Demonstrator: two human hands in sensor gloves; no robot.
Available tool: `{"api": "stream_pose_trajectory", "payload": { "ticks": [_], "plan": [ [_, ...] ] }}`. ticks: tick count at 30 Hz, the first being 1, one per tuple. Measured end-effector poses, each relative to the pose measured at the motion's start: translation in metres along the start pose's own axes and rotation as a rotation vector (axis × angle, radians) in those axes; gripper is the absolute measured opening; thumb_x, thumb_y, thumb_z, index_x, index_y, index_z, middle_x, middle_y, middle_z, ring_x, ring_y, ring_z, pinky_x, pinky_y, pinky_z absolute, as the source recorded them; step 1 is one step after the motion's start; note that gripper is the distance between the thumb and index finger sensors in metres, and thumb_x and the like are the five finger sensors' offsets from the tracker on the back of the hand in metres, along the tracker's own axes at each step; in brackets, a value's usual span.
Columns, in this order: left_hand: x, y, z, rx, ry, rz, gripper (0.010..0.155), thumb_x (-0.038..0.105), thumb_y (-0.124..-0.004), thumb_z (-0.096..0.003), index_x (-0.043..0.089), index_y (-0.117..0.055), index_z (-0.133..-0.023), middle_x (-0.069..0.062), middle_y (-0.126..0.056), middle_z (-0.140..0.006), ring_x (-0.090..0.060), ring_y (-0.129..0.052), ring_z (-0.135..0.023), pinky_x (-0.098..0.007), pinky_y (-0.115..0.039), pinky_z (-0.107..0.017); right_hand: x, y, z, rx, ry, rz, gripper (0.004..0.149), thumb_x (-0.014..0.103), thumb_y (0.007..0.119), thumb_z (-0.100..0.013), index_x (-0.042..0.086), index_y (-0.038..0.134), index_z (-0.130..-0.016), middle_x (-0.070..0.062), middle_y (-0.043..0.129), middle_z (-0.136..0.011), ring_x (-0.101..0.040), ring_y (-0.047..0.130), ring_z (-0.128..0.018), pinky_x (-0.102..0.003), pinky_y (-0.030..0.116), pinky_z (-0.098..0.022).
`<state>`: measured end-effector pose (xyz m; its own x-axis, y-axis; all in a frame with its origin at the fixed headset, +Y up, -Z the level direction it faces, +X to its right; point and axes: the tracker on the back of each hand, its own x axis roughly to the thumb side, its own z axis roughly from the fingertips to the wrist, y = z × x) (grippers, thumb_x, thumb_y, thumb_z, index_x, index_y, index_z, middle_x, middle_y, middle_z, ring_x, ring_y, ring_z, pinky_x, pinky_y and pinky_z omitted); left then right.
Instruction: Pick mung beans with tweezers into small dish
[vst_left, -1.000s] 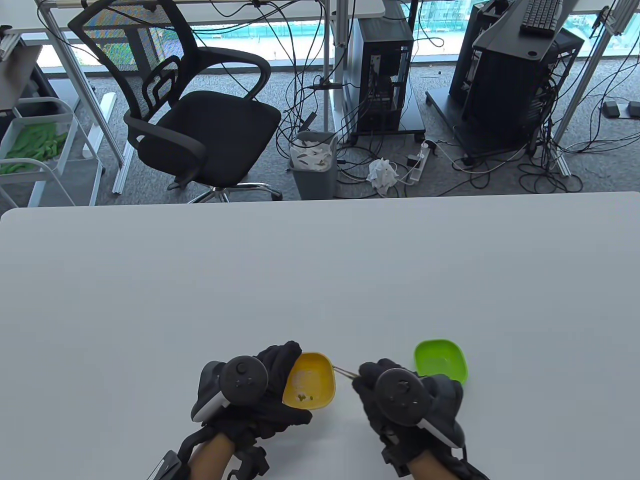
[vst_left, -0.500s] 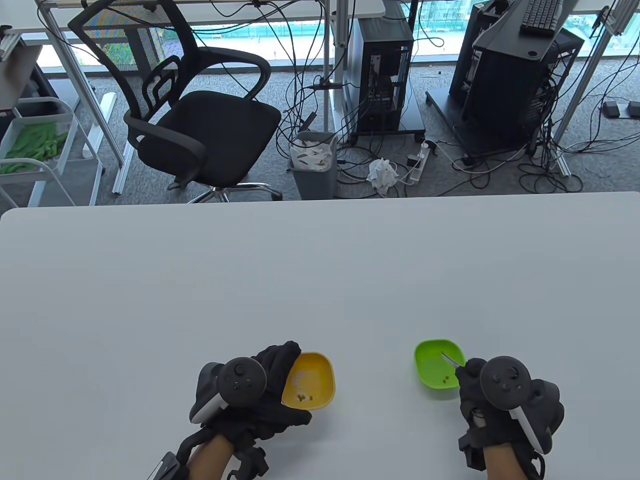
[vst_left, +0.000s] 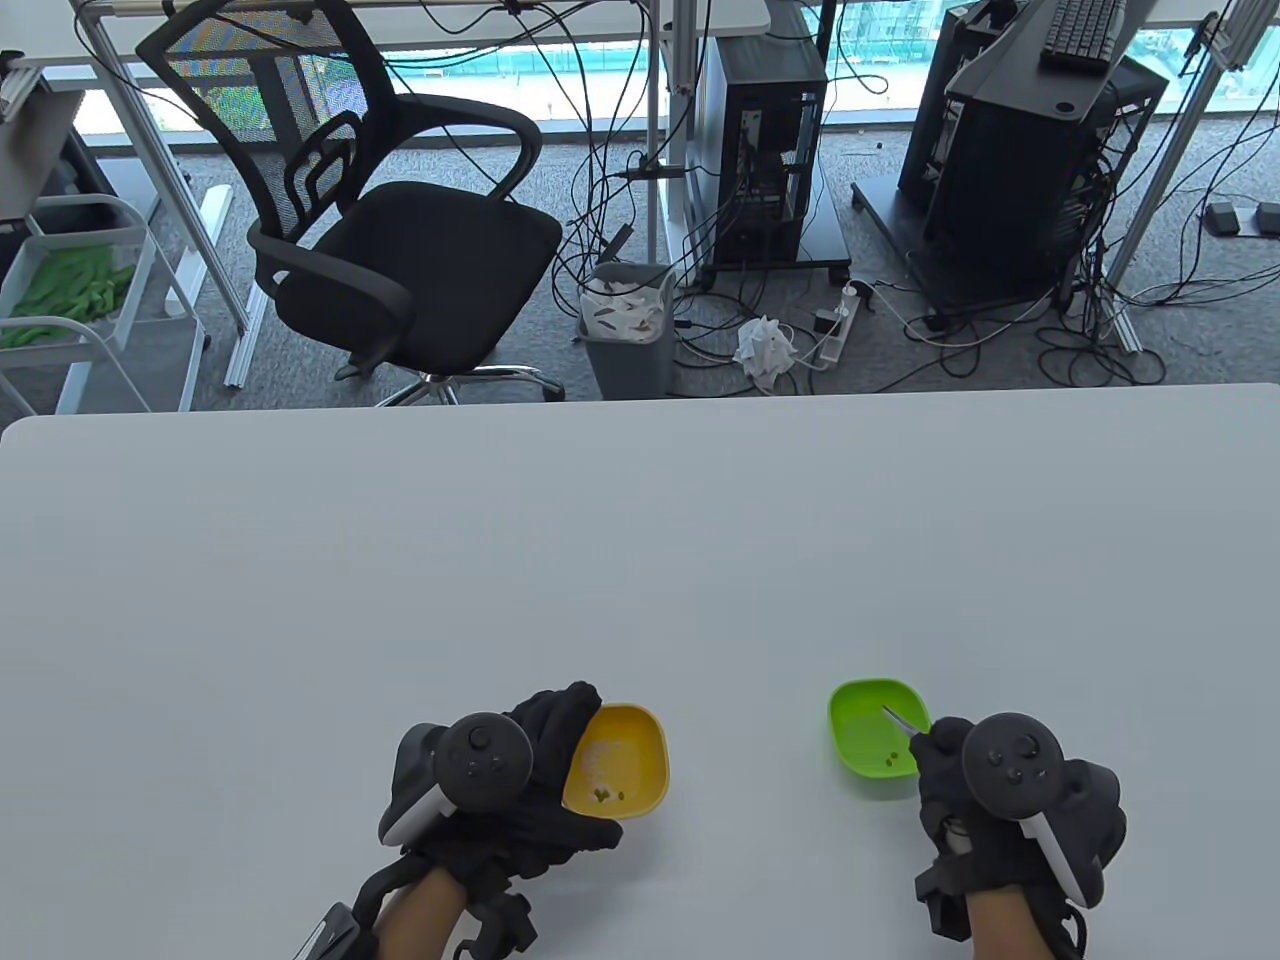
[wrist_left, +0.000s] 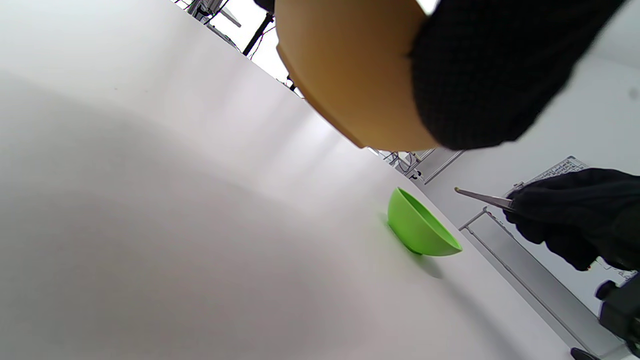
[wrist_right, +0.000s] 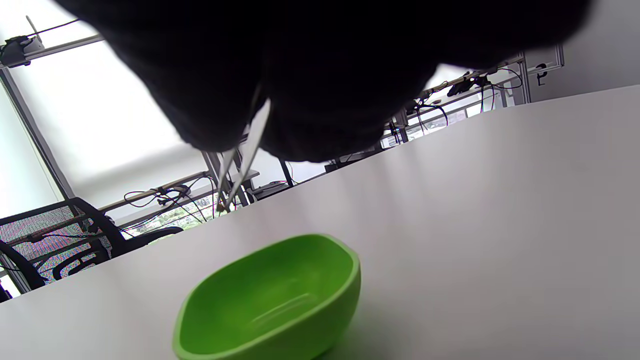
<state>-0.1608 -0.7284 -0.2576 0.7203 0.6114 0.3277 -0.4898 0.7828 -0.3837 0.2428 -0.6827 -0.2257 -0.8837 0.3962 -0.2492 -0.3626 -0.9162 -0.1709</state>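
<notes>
- We see almost no change from half a second ago: the right hand stays by the green dish, and the left hand stays at the yellow dish.
- One second ago the right hand was in the middle, next to the yellow dish, with the tweezers pointing at it. Now it sits at the near right side of the green dish.
- The right hand pinches the tweezers in its fingers. The tips point up and left, over the inside of the green dish.
- In the left wrist view the tweezers are held up above the green dish, not touching it.
- In the right wrist view the two tips are close together. We cannot tell if a bean is between them.
- The left hand holds the yellow dish by its left side, with fingers curled round the rim. In the left wrist view the yellow dish is lifted and tilted off the surface.
- A few beans lie in the low near part of the yellow dish.
- A few beans lie in the green dish too.
- The green dish sits flat on the surface, well apart from the yellow dish.
</notes>
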Motion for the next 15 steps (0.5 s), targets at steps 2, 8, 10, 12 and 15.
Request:
{"api": "stream_pose_trajectory", "payload": {
  "ticks": [2, 8, 10, 12, 15],
  "plan": [
    [0.000, 0.000, 0.000, 0.003, -0.001, -0.002, 0.118, 0.058, -0.096, -0.0351, 0.016, -0.021, -0.115, -0.011, -0.031, -0.120, -0.044, -0.031, -0.115, -0.070, -0.026, -0.078, 0.000, 0.000, 0.000, 0.002, 0.002, -0.003, 0.036, 0.031, 0.090, -0.046, 0.004, 0.098, -0.069, -0.017, 0.098, -0.054, -0.014, 0.094, -0.026, -0.031, 0.086, -0.019],
    [0.000, 0.000, 0.000, 0.003, -0.002, 0.000, 0.118, 0.059, -0.096, -0.0352, 0.016, -0.021, -0.115, -0.011, -0.031, -0.120, -0.044, -0.031, -0.115, -0.070, -0.026, -0.078, 0.000, 0.001, 0.001, 0.010, -0.001, -0.005, 0.037, 0.031, 0.090, -0.046, 0.004, 0.098, -0.069, -0.017, 0.098, -0.055, -0.014, 0.094, -0.026, -0.031, 0.086, -0.019],
    [0.000, 0.000, 0.000, 0.003, -0.003, -0.001, 0.118, 0.059, -0.096, -0.0352, 0.016, -0.021, -0.115, -0.011, -0.031, -0.120, -0.044, -0.031, -0.115, -0.070, -0.026, -0.078, 0.001, 0.001, 0.001, 0.011, -0.004, -0.007, 0.037, 0.031, 0.090, -0.046, 0.004, 0.098, -0.069, -0.017, 0.098, -0.054, -0.014, 0.094, -0.026, -0.031, 0.086, -0.019],
    [0.000, 0.000, 0.000, 0.002, -0.003, -0.002, 0.118, 0.058, -0.096, -0.0350, 0.016, -0.021, -0.115, -0.011, -0.031, -0.120, -0.044, -0.031, -0.115, -0.070, -0.026, -0.078, 0.002, 0.001, 0.002, 0.011, -0.016, -0.015, 0.037, 0.031, 0.090, -0.046, 0.004, 0.098, -0.069, -0.017, 0.098, -0.055, -0.014, 0.094, -0.026, -0.031, 0.086, -0.019],
    [0.000, 0.000, 0.000, 0.003, -0.004, -0.004, 0.118, 0.058, -0.096, -0.0353, 0.016, -0.021, -0.115, -0.011, -0.031, -0.120, -0.044, -0.031, -0.115, -0.070, -0.026, -0.078, 0.012, -0.001, 0.005, 0.000, -0.046, -0.032, 0.037, 0.031, 0.090, -0.046, 0.004, 0.098, -0.069, -0.017, 0.098, -0.055, -0.014, 0.094, -0.026, -0.031, 0.086, -0.019]
  ]
}}
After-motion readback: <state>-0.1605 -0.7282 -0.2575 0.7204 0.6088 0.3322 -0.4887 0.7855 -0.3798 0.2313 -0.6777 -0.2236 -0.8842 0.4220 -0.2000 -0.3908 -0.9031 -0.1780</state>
